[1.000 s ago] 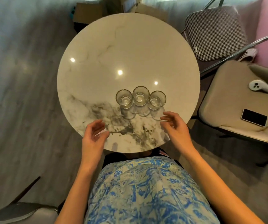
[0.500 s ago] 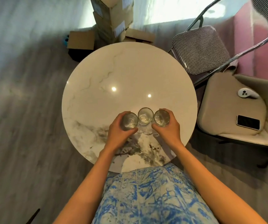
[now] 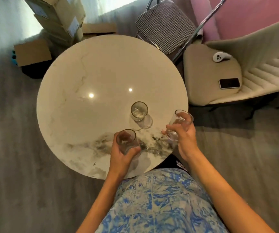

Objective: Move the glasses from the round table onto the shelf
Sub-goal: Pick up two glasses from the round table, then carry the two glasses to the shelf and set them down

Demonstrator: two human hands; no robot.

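Note:
One clear glass (image 3: 139,112) stands alone on the round marble table (image 3: 88,78), right of its middle. My left hand (image 3: 121,153) grips a second clear glass (image 3: 126,140), lifted over the table's near part. My right hand (image 3: 183,137) holds a third glass (image 3: 179,122), tilted, above the table's right edge. No shelf is in view.
A checked folding chair (image 3: 164,26) stands behind the table. To the right a beige armchair (image 3: 202,73) carries a phone (image 3: 229,83) and a white controller (image 3: 221,56). Cardboard boxes (image 3: 56,15) are stacked on the grey floor at the far left.
Both hands closed on the two outer glasses of the row and raised them off the table, drawing them apart. The middle glass stays in place. The view has shifted left.

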